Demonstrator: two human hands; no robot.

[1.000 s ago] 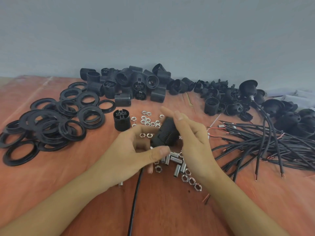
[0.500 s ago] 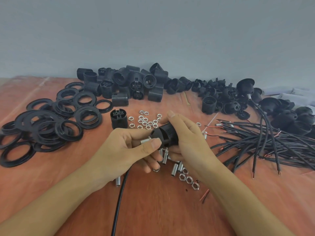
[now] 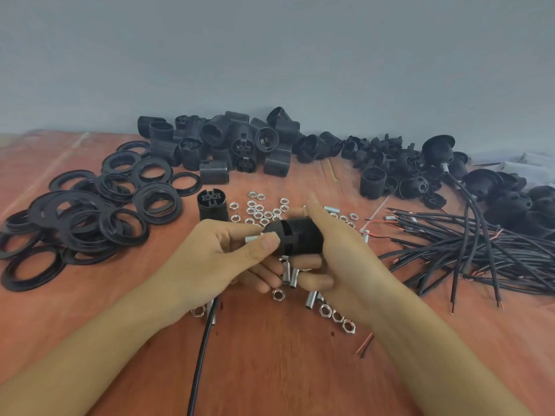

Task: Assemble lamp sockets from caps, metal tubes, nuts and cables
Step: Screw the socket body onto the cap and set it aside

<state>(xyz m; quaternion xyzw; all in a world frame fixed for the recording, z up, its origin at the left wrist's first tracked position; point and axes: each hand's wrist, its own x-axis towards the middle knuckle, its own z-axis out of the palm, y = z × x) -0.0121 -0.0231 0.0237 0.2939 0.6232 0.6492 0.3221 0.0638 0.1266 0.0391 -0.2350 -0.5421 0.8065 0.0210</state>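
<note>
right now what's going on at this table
A person is assembling a lamp socket. The right hand grips a black socket body, and the left hand pinches a short metal tube at its narrow end. A black cable trails from under the left hand toward the near edge. Loose nuts, rings and more cables lie around on the table.
</note>
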